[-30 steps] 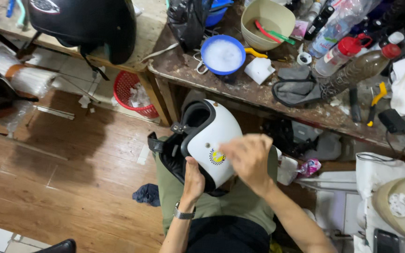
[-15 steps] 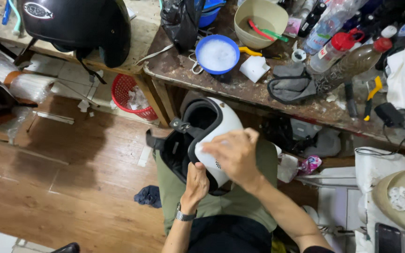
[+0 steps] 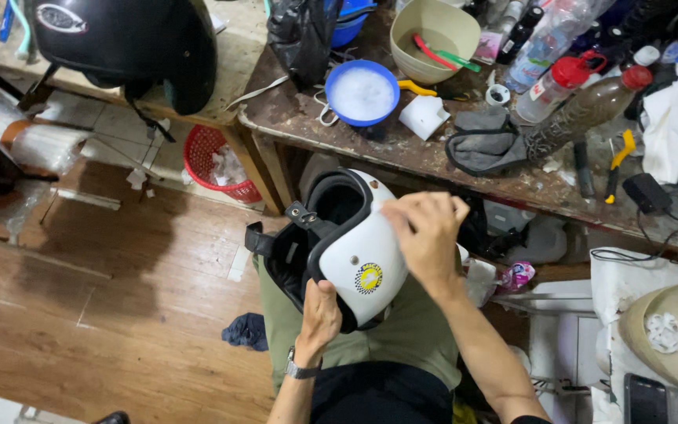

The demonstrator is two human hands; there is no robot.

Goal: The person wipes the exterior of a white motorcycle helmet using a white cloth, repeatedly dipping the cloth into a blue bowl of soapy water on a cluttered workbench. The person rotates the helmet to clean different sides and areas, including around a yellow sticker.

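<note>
While seen from the head camera, a white helmet (image 3: pixel 359 251) rests on the person's lap. The left hand (image 3: pixel 319 314) clamps its lower rim; the right hand (image 3: pixel 427 235) presses closed fingers on the shell. It could slip off the knees if the lower grip loosens. The right fingertips and what they hold are hidden. The workbench (image 3: pixel 433 161) is cut off.

White helmet (image 3: pixel 362 251) with black lining and a round yellow-and-blue sticker (image 3: pixel 368 278). Above it on the brown bench (image 3: pixel 433 161): a blue bowl (image 3: pixel 362 93), beige tub (image 3: pixel 434 30), red-capped bottles (image 3: pixel 582 102). Left of it, a red basket (image 3: pixel 215 163).
</note>
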